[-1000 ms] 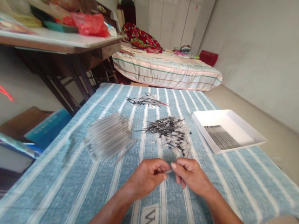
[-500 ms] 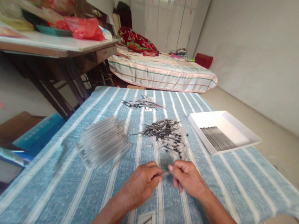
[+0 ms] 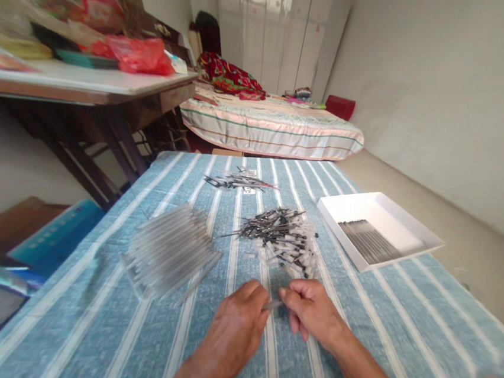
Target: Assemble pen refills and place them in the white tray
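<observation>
My left hand (image 3: pixel 240 315) and my right hand (image 3: pixel 314 311) meet over the near middle of the cloth. Between their pinched fingers runs a short length of translucent pen barrel (image 3: pixel 273 304), gripped at both ends; the fingers cover the rest of it. Just beyond lies a heap of small black and whitish pen parts (image 3: pixel 283 233). To the left, many clear pen barrels (image 3: pixel 170 252) lie side by side in a slanted stack. A white open box (image 3: pixel 409 222) stands to the right, with a row of dark-tipped pens (image 3: pixel 367 239) inside.
Thin dark and clear pieces (image 3: pixel 244 180), one red-tipped, lie scattered at the far end of the blue striped tablecloth (image 3: pixel 101 317). A cluttered side table (image 3: pixel 133 81) stands left, with a blue box (image 3: pixel 55 235) below it. A bed (image 3: pixel 276 126) is behind.
The view has tilted up slightly, so the table things sit lower. The hands stay together on the pen barrel, with the left hand's knuckles turned a little more over it.
</observation>
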`<state>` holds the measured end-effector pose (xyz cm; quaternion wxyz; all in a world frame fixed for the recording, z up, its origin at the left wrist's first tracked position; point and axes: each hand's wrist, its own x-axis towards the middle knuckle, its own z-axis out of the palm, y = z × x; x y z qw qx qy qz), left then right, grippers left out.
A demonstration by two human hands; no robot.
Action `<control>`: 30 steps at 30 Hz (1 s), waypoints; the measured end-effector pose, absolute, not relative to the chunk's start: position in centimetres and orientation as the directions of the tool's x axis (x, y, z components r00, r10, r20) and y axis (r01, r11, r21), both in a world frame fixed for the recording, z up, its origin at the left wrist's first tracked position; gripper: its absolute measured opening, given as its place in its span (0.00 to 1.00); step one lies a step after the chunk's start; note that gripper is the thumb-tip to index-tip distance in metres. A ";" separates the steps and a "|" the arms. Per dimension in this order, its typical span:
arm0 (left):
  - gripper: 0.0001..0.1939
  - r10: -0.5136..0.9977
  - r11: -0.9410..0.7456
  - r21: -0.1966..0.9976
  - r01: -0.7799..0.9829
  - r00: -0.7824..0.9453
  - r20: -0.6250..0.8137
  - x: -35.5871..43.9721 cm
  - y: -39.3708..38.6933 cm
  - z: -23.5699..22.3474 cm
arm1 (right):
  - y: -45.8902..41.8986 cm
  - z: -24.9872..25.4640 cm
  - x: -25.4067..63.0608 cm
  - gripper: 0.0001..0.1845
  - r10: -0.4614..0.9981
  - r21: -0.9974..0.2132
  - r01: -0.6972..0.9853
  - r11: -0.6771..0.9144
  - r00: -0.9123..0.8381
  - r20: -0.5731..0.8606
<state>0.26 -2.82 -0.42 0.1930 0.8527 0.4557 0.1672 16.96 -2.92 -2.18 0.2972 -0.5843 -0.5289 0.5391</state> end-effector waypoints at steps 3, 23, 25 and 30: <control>0.07 0.866 -0.476 0.429 0.768 0.495 0.075 0.4 -2.9 0.1 | -2.7 -1.9 16.5 0.18 0.935 -0.911 0.313 -0.268 -0.145 -0.325; 0.10 0.955 0.203 0.911 -0.360 -0.134 -0.265 -2.0 -0.8 1.2 | 1.9 -2.3 19.1 0.09 0.995 -0.731 0.675 0.099 -0.052 0.087; 0.10 0.950 0.193 0.883 -0.428 -0.144 -0.278 -2.1 -0.7 1.1 | 2.8 -2.0 19.7 0.08 0.992 -0.607 0.785 0.121 -0.067 0.110; 0.11 0.941 0.162 0.856 -0.491 -0.185 -0.284 -2.2 -0.5 1.2 | 4.0 -0.9 19.4 0.09 0.987 -0.389 0.908 0.158 -0.149 0.052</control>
